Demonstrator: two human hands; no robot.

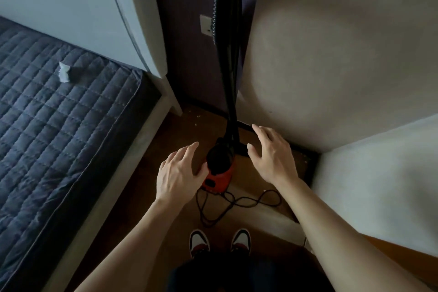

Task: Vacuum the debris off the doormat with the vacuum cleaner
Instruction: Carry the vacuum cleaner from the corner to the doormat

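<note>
One vacuum cleaner [219,173] stands on the brown doormat [265,214], straight ahead at twelve o'clock from the person's two shoes [199,242]. Its casing is orange with a black top, and the dark mark on the orange part is too dim to read. A single black hose [231,66] rises from it up the dark wall. One thin black cord [246,204] lies looped on the mat at six o'clock of the machine. Both hands are out, and neither grip is closed on anything. The left hand [180,173] sits at nine o'clock of the vacuum cleaner with its fingers spread; its thumb is right at the black top, though I cannot tell if it touches. The right hand [272,156] hovers at three o'clock, fingers apart, just beside the hose. A few pale crumbs [196,116] lie on the floor at eleven o'clock. On the bed [59,114], off at nine o'clock, lies one crumpled scrap of paper [64,72]. One wall plate [205,25] shows behind the hose.
</note>
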